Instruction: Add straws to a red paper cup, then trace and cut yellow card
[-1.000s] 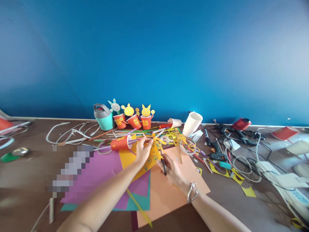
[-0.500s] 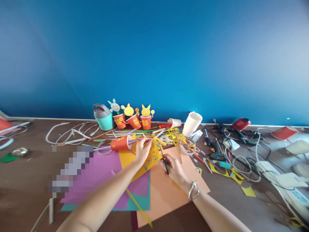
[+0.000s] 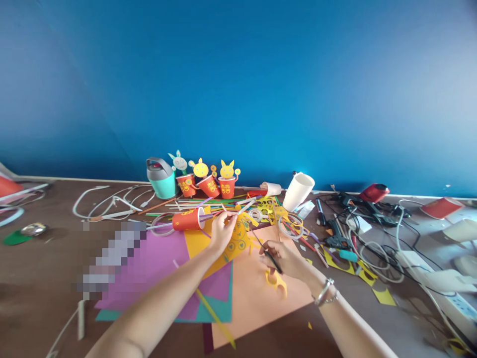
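My left hand [image 3: 222, 230] pinches the top edge of a yellow paper sheet [image 3: 234, 244] printed with green circles, lifted off the table. To the right, my right hand [image 3: 285, 258] is closed on black scissors [image 3: 265, 250] whose blades point up and left toward that sheet. A small yellow cut-out scrap [image 3: 276, 281] lies on the orange paper sheet [image 3: 257, 291] just below my right hand. A red paper cup [image 3: 187, 219] lies on its side left of my left hand, with straws sticking out.
Purple paper [image 3: 156, 268] and teal paper lie left of the orange sheet. At the wall stand a teal jug [image 3: 161, 178], three red cups with paper animals [image 3: 208, 184] and a white cup [image 3: 297, 191]. A glue gun [image 3: 335, 231], cables and a power strip [image 3: 447, 293] fill the right.
My right hand with the scissors has moved right and down, away from the yellow sheet. A yellow cut-out piece now lies on the orange paper. My left hand holds still.
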Motion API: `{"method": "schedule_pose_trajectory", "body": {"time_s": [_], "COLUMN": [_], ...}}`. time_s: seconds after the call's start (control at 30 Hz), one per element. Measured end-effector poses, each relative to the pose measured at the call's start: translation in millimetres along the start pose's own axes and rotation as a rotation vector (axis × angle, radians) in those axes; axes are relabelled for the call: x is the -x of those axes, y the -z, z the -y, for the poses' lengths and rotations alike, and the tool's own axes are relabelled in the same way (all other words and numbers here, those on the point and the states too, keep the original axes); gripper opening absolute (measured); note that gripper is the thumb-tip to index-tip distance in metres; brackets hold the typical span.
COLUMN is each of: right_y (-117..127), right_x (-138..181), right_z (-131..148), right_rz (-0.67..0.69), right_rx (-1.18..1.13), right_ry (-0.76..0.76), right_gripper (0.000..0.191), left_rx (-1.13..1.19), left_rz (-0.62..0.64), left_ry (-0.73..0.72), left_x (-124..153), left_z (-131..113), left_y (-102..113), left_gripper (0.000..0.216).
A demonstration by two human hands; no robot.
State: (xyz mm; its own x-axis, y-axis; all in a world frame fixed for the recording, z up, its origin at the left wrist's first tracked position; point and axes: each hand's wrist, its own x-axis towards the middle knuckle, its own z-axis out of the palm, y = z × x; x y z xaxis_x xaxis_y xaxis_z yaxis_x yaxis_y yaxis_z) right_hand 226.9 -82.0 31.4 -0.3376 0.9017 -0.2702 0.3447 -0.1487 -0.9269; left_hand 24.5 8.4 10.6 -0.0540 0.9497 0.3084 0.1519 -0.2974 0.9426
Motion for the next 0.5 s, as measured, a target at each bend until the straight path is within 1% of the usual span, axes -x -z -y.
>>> {"method": "schedule_pose_trajectory", "body": {"time_s": [0.07,0.17,0.27,0.4,0.5], "right_y": [-6,-15,-20,-23,-25], "right_x": [-2,-9,-15,-16,-15], "right_z": [-6,-12,-9,-1,0], "right_rz": [0.015,-0.033,-0.072,-0.08,-0.073], "right_rx": [-0.006,0.012,-0.008,-0.025,-0.03], "right_ry": [0.011,0.053,0.068,0.057,0.067], "right_gripper": [0.028,0.024,0.019,0.014,0.013], "left_rx": [-0.004,-0.006,-0.004,-0.001,0.005], "left_rz": [-0.001,0.001,0.01,0.014,0.011], "left_ry": [-0.001,0.002,0.009,0.02,0.024], "left_x": [0,0,0,0,0], "left_z": [-1,-1,0,1,1], "left_y": [0,0,0,0,0], "left_gripper": [0.015,0.014,0.015,0.016,0.016]}}
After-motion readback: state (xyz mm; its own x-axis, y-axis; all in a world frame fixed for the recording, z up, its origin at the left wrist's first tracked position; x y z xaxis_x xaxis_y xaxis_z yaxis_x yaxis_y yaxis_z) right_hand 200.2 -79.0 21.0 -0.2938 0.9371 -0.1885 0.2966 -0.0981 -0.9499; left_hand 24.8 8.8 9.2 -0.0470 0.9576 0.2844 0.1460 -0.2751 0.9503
